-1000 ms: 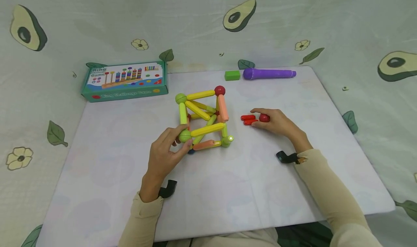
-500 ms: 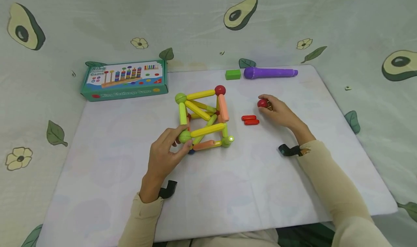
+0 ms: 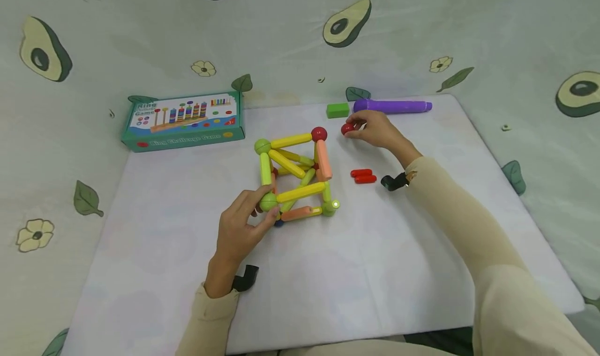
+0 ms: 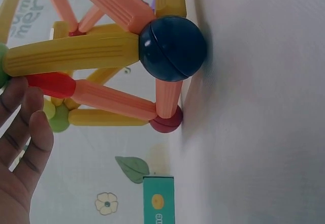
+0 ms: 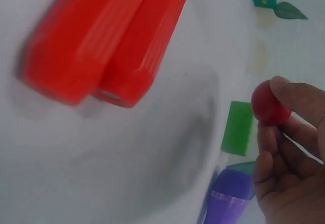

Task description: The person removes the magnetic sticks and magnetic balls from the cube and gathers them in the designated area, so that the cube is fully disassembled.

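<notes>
The left hand (image 3: 239, 228) pinches the near left corner of the frame (image 3: 300, 192), which stands between the hands. A jerk there may twist the frame and part its joints. No ball shows at its near right top corner; a bump from the right hand (image 3: 375, 131) could make that side sag. The right hand pinches the loose ball (image 3: 347, 129); a slack grip could let it roll over the tabletop (image 3: 300, 298).

Count: one box (image 3: 183, 122) beyond the left hand; one frame; one block (image 3: 338, 110) just beyond the loose ball; one loose ball; two rods (image 3: 365, 179) nearer than the right hand; one mic (image 3: 394, 107) beyond it.
</notes>
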`<state>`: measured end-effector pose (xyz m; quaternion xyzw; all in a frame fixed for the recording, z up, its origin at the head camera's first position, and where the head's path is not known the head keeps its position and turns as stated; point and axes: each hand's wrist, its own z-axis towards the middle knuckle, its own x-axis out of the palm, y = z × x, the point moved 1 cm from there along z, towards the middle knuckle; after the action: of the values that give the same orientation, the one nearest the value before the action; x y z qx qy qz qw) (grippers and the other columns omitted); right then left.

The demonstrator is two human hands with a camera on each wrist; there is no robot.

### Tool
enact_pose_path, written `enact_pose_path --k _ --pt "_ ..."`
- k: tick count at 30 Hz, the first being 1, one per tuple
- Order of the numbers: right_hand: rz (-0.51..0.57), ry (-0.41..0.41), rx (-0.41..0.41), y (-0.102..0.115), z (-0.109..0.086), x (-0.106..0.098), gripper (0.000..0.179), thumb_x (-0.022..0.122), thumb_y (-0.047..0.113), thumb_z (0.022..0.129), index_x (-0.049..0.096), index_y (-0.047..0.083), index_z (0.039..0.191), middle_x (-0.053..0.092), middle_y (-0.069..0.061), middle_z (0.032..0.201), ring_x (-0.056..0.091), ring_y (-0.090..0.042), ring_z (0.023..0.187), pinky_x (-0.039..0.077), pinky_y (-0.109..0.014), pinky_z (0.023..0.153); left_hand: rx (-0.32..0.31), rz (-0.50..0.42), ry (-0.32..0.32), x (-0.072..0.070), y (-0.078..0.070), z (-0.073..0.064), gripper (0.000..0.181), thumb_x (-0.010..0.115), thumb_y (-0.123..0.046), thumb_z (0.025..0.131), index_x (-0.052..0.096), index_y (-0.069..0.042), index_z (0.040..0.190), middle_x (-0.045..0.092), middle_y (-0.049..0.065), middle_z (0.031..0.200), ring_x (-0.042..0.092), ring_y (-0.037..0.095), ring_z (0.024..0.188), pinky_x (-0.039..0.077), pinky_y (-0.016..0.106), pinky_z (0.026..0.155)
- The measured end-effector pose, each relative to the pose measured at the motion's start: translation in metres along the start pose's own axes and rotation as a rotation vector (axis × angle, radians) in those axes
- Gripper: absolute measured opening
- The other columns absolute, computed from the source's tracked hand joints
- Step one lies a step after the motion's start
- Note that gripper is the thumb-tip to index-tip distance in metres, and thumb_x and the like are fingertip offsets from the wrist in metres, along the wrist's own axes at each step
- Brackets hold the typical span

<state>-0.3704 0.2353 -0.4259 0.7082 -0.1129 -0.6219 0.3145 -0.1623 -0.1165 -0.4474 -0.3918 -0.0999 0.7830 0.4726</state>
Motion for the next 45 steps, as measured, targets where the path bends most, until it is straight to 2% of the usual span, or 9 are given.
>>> enact_pose_path --k 10,17,21,25,27,31,37,41,45 --pt "-0.044 0.083 0.019 0.005 0.030 0.015 0.038 0.075 0.013 0.091 0.063 0.000 0.125 0.063 -0.016 0.115 0.056 -0.030 0.105 0.048 -0.043 0.094 -0.003 -0.016 0.019 0.004 -0.004 -0.002 0.046 0.062 -0.045 0.098 0.066 -0.011 0.129 0.063 0.004 0.094 0.056 0.019 0.069 0.051 0.030 0.058" --pt "-0.030 0.098 0.044 0.008 0.031 0.022 0.039 0.075 0.012 0.091 0.062 -0.001 0.125 0.063 -0.017 0.116 0.056 -0.030 0.107 0.047 -0.044 0.097 0.003 -0.005 0.023 0.004 -0.003 -0.002 0.045 0.062 -0.044 0.098 0.066 -0.010 0.127 0.062 0.004 0.093 0.056 0.019 0.069 0.051 0.030 0.058" --pt "-0.120 0.125 0.027 0.015 0.024 0.018 0.052 0.074 0.019 0.092 0.055 0.000 0.136 0.056 -0.019 0.128 0.051 -0.034 0.117 0.042 -0.051 0.104 0.001 -0.017 0.014 0.004 -0.002 -0.003 0.045 0.062 -0.044 0.098 0.066 -0.010 0.126 0.062 0.004 0.092 0.056 0.020 0.069 0.051 0.031 0.057" --pt "-0.246 0.075 -0.060 0.027 0.001 0.006 0.050 0.070 0.020 0.094 0.054 0.002 0.138 0.053 -0.019 0.131 0.049 -0.036 0.121 0.038 -0.057 0.106 -0.006 -0.031 0.016 0.004 0.000 -0.002 0.044 0.064 -0.042 0.097 0.066 -0.011 0.128 0.063 0.004 0.094 0.056 0.019 0.070 0.051 0.031 0.058" --pt "-0.252 0.034 -0.108 0.035 -0.015 0.002 0.043 0.067 0.019 0.096 0.057 0.002 0.134 0.056 -0.018 0.126 0.051 -0.036 0.118 0.039 -0.056 0.104 -0.003 -0.032 0.014 0.004 0.001 -0.001 0.043 0.065 -0.041 0.097 0.066 -0.011 0.128 0.063 0.004 0.094 0.056 0.019 0.070 0.051 0.031 0.058" --pt "-0.165 0.008 -0.175 0.047 -0.051 0.004 0.031 0.065 0.016 0.097 0.063 0.002 0.125 0.062 -0.014 0.117 0.057 -0.032 0.110 0.048 -0.050 0.096 0.005 -0.022 0.005 0.000 0.004 0.000 0.042 0.064 -0.042 0.097 0.066 -0.011 0.127 0.061 0.004 0.093 0.056 0.019 0.070 0.050 0.030 0.057" --pt "-0.071 0.033 -0.302 0.054 -0.101 0.021 0.022 0.068 0.011 0.094 0.068 0.004 0.116 0.068 -0.007 0.110 0.063 -0.022 0.098 0.053 -0.046 0.087 0.004 -0.016 0.011 -0.001 0.003 0.002 0.043 0.063 -0.042 0.098 0.066 -0.011 0.128 0.061 0.004 0.093 0.055 0.018 0.070 0.050 0.030 0.057" --pt "-0.017 0.071 -0.398 0.062 -0.124 0.035 0.024 0.069 0.008 0.093 0.068 0.004 0.117 0.068 -0.008 0.110 0.063 -0.019 0.095 0.055 -0.043 0.083 -0.013 -0.022 0.007 0.001 0.003 0.001 0.043 0.063 -0.042 0.098 0.066 -0.011 0.128 0.063 0.004 0.096 0.056 0.021 0.069 0.050 0.031 0.057" --pt "0.031 0.144 -0.417 0.066 -0.136 0.050 0.030 0.069 0.006 0.089 0.067 0.004 0.119 0.067 -0.004 0.110 0.062 -0.021 0.098 0.054 -0.043 0.085 -0.019 -0.021 -0.004 0.003 0.003 0.000 0.044 0.061 -0.044 0.098 0.066 -0.012 0.129 0.063 0.004 0.096 0.055 0.019 0.069 0.050 0.031 0.057"
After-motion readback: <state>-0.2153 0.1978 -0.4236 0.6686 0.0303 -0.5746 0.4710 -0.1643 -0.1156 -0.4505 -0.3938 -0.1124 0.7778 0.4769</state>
